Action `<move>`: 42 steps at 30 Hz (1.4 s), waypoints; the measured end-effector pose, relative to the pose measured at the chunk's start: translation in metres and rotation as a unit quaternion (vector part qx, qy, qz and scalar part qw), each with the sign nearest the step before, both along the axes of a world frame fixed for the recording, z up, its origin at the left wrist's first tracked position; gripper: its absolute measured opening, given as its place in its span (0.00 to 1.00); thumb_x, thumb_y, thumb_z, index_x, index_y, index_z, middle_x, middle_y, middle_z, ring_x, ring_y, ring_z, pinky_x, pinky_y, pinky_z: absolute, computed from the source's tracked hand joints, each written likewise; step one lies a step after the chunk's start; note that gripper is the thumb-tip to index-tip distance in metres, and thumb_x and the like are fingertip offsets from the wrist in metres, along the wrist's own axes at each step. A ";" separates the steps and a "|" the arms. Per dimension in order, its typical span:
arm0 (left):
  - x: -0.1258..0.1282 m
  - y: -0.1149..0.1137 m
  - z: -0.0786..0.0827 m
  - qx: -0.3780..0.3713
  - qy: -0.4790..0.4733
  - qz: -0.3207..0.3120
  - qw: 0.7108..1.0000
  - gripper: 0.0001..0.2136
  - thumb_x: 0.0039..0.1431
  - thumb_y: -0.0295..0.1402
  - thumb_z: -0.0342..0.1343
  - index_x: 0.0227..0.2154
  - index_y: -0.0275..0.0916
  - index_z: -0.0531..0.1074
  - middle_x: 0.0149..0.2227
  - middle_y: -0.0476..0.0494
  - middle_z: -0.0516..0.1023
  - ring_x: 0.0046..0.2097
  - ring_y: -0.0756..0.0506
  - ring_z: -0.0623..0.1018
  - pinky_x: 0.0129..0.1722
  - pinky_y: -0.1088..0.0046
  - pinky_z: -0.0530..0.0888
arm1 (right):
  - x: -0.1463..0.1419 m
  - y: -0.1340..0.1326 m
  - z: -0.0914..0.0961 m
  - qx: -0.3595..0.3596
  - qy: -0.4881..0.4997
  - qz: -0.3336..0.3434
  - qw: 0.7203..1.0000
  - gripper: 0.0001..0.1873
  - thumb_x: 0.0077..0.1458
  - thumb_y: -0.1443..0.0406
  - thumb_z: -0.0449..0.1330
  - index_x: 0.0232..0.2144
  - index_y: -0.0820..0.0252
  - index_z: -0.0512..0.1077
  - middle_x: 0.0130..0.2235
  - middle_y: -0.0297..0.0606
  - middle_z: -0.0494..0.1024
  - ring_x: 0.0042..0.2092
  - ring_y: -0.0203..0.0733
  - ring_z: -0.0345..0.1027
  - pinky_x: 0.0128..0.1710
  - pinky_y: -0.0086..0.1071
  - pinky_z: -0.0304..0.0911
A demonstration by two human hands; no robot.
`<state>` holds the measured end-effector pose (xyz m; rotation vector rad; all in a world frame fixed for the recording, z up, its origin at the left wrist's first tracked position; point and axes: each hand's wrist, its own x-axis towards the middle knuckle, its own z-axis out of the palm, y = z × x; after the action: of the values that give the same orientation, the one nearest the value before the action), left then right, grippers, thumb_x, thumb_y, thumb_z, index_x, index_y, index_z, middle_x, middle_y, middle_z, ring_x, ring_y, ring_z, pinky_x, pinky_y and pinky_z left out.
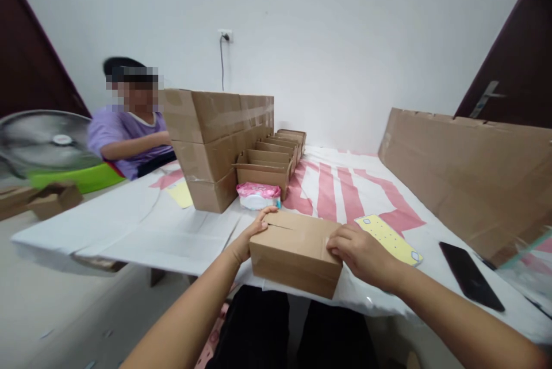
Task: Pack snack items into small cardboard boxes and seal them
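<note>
A closed brown cardboard box [293, 251] rests at the near edge of the cloth-covered table, in front of my lap. Its top flaps meet in a narrow slit toward the left end. My left hand [252, 237] grips that left end, with fingers reaching along the far corner. At the opposite end, my right hand [360, 251] has its fingers bent together over the top right edge, where shiny tape seems to lie. The fingertips of my right hand are partly hidden. Just beyond the box sits a pink and white pack of wipes [259, 195].
Stacked taped boxes [211, 150] form a wall at left, beside a row of open boxes [265, 170]. A yellow card [388, 238] and a black phone [470, 277] lie at right, before a large cardboard panel [466, 179]. Another person [129, 133] sits left, near a fan [52, 142].
</note>
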<state>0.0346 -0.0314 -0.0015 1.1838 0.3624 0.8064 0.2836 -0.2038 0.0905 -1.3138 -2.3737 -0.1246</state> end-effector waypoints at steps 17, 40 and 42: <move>0.000 -0.001 0.001 0.008 0.005 0.007 1.000 0.25 0.47 0.40 0.57 0.50 0.45 0.61 0.46 0.44 0.68 0.42 0.41 0.73 0.42 0.68 0.67 | 0.004 0.011 -0.011 0.011 0.068 -0.072 0.995 0.07 0.58 0.69 0.50 0.30 0.59 0.67 0.30 0.37 0.74 0.32 0.38 0.66 0.33 0.31 0.61; 0.002 -0.001 0.003 -0.009 0.011 0.020 1.000 0.28 0.44 0.40 0.57 0.51 0.43 0.62 0.45 0.44 0.69 0.41 0.41 0.72 0.40 0.68 0.68 | 0.054 -0.087 -0.113 -0.153 0.012 -0.150 0.977 0.08 0.59 0.68 0.52 0.37 0.56 0.71 0.39 0.41 0.73 0.40 0.44 0.67 0.40 0.37 0.65; 0.003 -0.002 0.003 -0.012 0.006 0.016 1.000 0.27 0.45 0.40 0.57 0.51 0.44 0.62 0.45 0.44 0.69 0.41 0.41 0.72 0.41 0.68 0.68 | 0.054 -0.085 -0.111 -0.151 -0.001 -0.151 0.977 0.07 0.59 0.67 0.52 0.35 0.57 0.71 0.37 0.40 0.73 0.39 0.43 0.67 0.38 0.37 0.65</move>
<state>0.0373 -0.0332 0.0016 1.1626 0.4010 0.8206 0.3375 -0.2887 -0.0201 -1.8118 -2.2408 0.1556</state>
